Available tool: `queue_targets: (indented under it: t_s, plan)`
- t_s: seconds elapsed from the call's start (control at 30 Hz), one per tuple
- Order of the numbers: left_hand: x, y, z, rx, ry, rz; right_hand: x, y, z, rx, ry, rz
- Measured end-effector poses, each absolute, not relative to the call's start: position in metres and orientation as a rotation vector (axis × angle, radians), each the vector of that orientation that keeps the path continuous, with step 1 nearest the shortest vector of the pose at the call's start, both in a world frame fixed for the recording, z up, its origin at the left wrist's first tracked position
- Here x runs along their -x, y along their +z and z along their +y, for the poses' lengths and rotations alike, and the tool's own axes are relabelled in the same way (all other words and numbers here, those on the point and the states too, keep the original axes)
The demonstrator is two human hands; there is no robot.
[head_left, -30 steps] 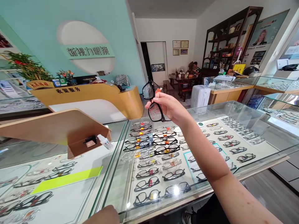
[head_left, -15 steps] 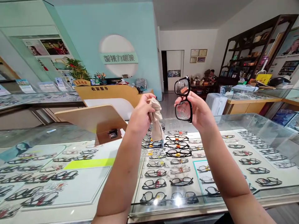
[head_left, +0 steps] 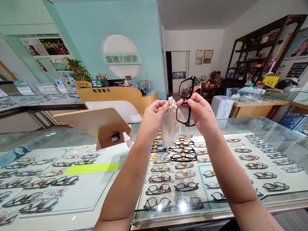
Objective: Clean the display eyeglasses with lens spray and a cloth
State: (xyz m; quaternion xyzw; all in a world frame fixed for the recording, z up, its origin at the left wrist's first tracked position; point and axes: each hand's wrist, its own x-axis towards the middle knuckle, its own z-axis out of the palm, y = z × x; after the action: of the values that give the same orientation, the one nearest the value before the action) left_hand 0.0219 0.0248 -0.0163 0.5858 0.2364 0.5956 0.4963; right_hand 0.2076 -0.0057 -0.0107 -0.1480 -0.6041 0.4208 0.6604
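Pinched in my left hand (head_left: 154, 117) is a beige cloth (head_left: 171, 126) that hangs down in folds. My right hand (head_left: 203, 112) grips a pair of black-framed glasses (head_left: 192, 96) near the bridge, one lens above the other. Droplets speckle the lower lens (head_left: 183, 113), and an orange label shows by the upper one. The cloth is right beside the glasses; whether they touch I cannot tell. Both hands are above the glass display counter (head_left: 125, 205). A small white bottle (head_left: 127, 139) stands left of my left forearm.
Rows of spectacles (head_left: 158, 189) lie under the counter glass. A tilted wooden board (head_left: 86, 120) stands on the left, with a small black box (head_left: 115, 138) by it. Beyond are a reception desk (head_left: 120, 93), a wrapped white case (head_left: 221, 107) and a seated person (head_left: 218, 78).
My left hand has moved right with the cloth, up to the glasses. The cloth now hangs wider. The glasses have turned and shifted slightly left. The bottle is now more visible.
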Motion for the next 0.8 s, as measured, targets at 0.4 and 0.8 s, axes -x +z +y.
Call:
queue_targets:
  t_s: [0.4, 0.8]
  plan:
    - [-0.032, -0.016, 0.017, -1.405, 1.346, 0.521, -0.201, -0.019, 0.009, 0.337, 1.018, -1.278]
    - [-0.034, -0.015, 0.018, -1.396, 1.150, 0.553, -0.199, -0.018, 0.009, 0.311, 1.093, -1.234]
